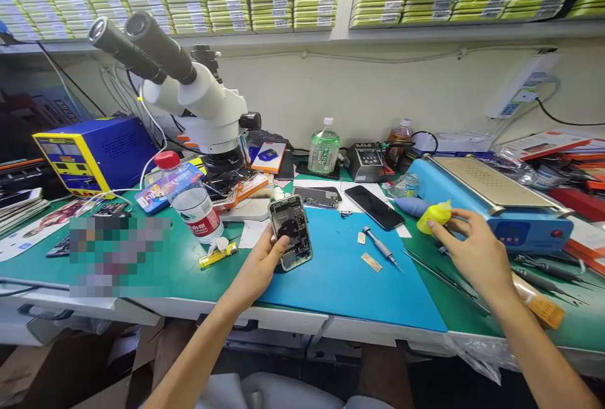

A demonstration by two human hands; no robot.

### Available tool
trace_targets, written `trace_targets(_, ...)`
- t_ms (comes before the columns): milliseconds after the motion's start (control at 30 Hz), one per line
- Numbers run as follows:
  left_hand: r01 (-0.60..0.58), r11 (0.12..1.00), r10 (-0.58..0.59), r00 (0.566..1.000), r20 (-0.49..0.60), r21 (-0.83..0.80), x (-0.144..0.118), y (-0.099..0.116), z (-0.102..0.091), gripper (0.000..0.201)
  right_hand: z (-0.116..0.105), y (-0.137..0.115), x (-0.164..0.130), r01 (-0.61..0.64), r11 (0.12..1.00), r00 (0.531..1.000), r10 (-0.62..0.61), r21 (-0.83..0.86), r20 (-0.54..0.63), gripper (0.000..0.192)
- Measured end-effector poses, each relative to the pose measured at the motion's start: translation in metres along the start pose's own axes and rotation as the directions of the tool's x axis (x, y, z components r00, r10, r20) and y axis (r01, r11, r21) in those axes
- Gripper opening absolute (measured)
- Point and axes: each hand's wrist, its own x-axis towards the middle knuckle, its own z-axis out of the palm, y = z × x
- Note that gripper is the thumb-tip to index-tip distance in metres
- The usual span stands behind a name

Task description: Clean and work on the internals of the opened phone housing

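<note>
My left hand holds an opened phone body upright above the blue work mat, its inner parts facing me. My right hand is out to the right, with its fingertips on a small yellow squeeze bottle. That bottle stands beside a blue heating plate machine. A small screwdriver and tweezers lie on the mat between my hands.
A white microscope stands at the back left, next to a blue and yellow power unit. A water bottle with a red cap, a green bottle, a dark phone and a second phone frame sit around the mat.
</note>
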Motion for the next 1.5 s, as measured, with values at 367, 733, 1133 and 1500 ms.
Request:
trace_targets(367, 0.056, 0.996, -0.053, 0.998, 0.030, -0.076, 0.000, -0.001, -0.005, 0.060, 0.042, -0.082, -0.085, 0.263, 0.937, 0.823, -0.343, 0.231, 0.453, 0.042)
trace_targets(733, -0.014, 0.995, 0.019, 0.999, 0.050, -0.097, 0.003, -0.003, -0.008, 0.054, 0.078, -0.102, -0.078, 0.654, 0.710, 0.569, -0.689, 0.261, 0.448, 0.033)
trace_targets(1133, -0.096, 0.992, 0.103, 0.990, 0.091, -0.078, 0.002, -0.002, -0.009, 0.045, 0.091, -0.109, -0.078, 0.735, 0.636, 0.488, -0.737, 0.234, 0.468, 0.031)
trace_targets(1500, -0.111, 0.992, 0.115, 0.990, 0.079, -0.054, 0.003, -0.001, -0.009, 0.046, 0.094, -0.113, -0.078, 0.756, 0.619, 0.480, -0.745, 0.213, 0.464, 0.027)
